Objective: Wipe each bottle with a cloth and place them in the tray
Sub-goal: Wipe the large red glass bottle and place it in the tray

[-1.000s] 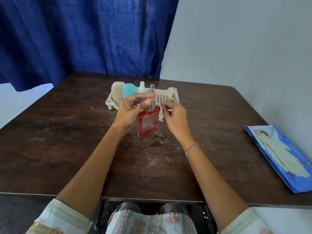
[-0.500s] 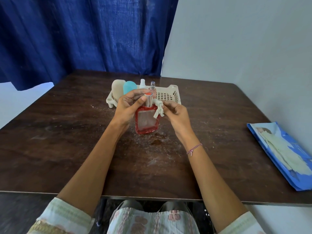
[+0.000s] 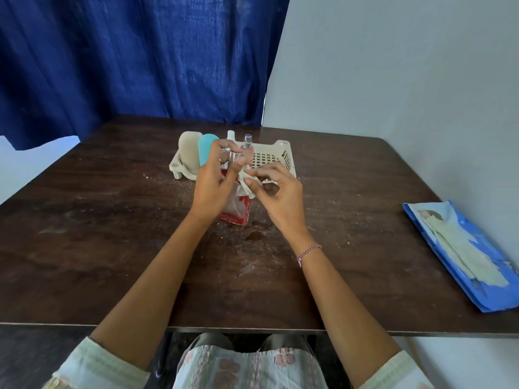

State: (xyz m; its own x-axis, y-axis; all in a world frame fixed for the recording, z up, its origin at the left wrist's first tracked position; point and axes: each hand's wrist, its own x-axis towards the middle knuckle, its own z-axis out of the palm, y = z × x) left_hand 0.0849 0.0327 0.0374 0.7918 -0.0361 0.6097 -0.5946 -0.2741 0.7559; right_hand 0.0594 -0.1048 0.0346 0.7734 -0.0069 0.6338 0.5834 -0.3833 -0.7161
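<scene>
Bottle (image 3: 237,211) is standing near upright; our left grip (image 3: 212,189) is holding its neck, our right grip (image 3: 278,192) pinching the cloth (image 3: 247,183) at 3 o'clock, tray (image 3: 283,155) at 12.

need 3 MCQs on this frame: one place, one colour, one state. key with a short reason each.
1. Where does the blue packet lie?
A) on the table's right side
B) on the floor
C) on the person's lap

2. What colour is the bottle that the left hand holds?
A) teal
B) red
C) beige

3. What is the right hand doing?
A) lying flat on the table
B) pinching the cloth
C) curled shut, holding nothing

Key:
1 A: it lies along the table's right edge.
2 B: red shows below the left hand.
3 B: the cloth is pinched in it at the bottle's shoulder.
</scene>
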